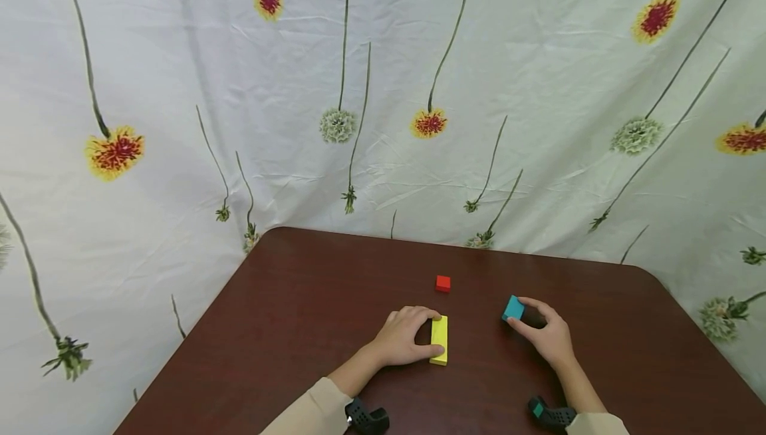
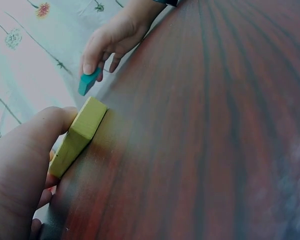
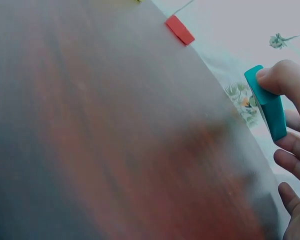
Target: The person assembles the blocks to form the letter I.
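My left hand [image 1: 402, 338] grips a long yellow block [image 1: 439, 338] by its two ends, thumb on the near end and fingertips at the far end. In the left wrist view the yellow block [image 2: 80, 132] lies on or just over the tabletop; I cannot tell which. To the right, my right hand [image 1: 549, 336] pinches a blue block [image 1: 513, 308] between thumb and fingers. The right wrist view shows this blue block [image 3: 268, 102] tilted and raised off the table. Beyond both hands sits a small red block [image 1: 443, 283], touched by neither.
A dark brown wooden table [image 1: 335, 275] with rounded far corners carries the blocks. Behind it hangs a white cloth [image 1: 395, 175] printed with flowers. Black bands [image 1: 366, 418] are worn on both wrists, below beige sleeves.
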Action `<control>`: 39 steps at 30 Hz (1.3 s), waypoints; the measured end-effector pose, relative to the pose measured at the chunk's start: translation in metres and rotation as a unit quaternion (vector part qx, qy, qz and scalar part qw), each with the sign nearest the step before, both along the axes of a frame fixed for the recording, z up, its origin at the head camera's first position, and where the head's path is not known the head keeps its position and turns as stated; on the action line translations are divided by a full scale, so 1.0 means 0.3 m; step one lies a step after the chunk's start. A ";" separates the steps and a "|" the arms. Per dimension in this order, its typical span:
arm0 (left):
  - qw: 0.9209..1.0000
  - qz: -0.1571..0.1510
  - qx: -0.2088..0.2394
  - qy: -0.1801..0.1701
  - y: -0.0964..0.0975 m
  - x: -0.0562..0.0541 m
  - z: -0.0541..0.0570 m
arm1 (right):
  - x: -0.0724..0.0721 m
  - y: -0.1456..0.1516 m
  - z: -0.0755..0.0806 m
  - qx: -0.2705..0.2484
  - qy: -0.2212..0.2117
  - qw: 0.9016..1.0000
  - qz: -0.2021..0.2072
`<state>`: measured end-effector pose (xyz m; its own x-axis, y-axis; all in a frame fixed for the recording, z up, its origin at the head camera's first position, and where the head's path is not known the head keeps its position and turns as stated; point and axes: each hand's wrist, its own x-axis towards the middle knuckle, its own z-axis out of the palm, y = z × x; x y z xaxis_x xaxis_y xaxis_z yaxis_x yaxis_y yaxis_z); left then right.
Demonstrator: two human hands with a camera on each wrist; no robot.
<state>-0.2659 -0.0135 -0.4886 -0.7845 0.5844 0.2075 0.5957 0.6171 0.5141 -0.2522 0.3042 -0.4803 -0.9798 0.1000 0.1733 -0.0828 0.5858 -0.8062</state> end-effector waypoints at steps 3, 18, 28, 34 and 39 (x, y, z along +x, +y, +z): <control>1.000 0.001 0.002 0.001 -0.001 0.001 0.001 | 0.003 -0.010 0.004 -0.001 0.014 1.000 0.007; 1.000 0.002 0.001 0.005 0.000 0.000 0.002 | 0.014 -0.060 0.020 0.029 0.041 0.998 0.042; 1.000 0.000 0.000 0.002 0.000 0.001 0.002 | 0.027 -0.093 0.026 0.038 0.061 0.995 0.063; 1.000 0.001 0.000 -0.003 0.001 0.000 0.003 | 0.040 -0.121 0.039 0.036 0.071 0.994 0.072; 1.000 0.002 -0.001 -0.006 -0.001 0.005 0.006 | 0.053 -0.145 0.046 0.030 0.079 0.993 0.080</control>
